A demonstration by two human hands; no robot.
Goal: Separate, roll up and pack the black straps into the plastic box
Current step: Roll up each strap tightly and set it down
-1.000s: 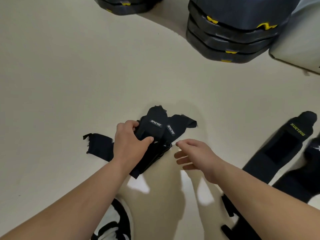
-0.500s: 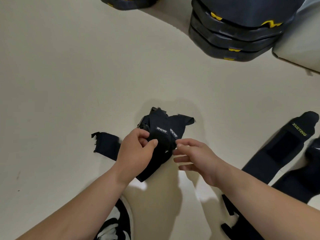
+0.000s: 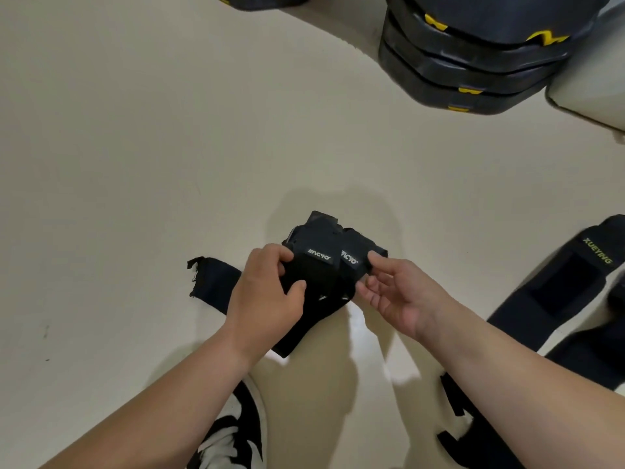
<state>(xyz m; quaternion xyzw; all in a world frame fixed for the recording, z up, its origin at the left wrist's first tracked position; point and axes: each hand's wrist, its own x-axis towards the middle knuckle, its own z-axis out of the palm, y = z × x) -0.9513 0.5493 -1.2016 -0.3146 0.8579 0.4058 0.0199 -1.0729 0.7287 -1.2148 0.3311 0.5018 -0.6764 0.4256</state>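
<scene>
left hand (image 3: 267,292) grip: curled round black straps (image 3: 318,245) | right hand (image 3: 402,292) grip: pinching the same straps

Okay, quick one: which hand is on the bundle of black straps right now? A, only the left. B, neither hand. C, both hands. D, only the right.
C: the left hand grips the labelled black straps from their left side, while the right hand pinches the right edge of the same bundle between fingertip and thumb.
</scene>
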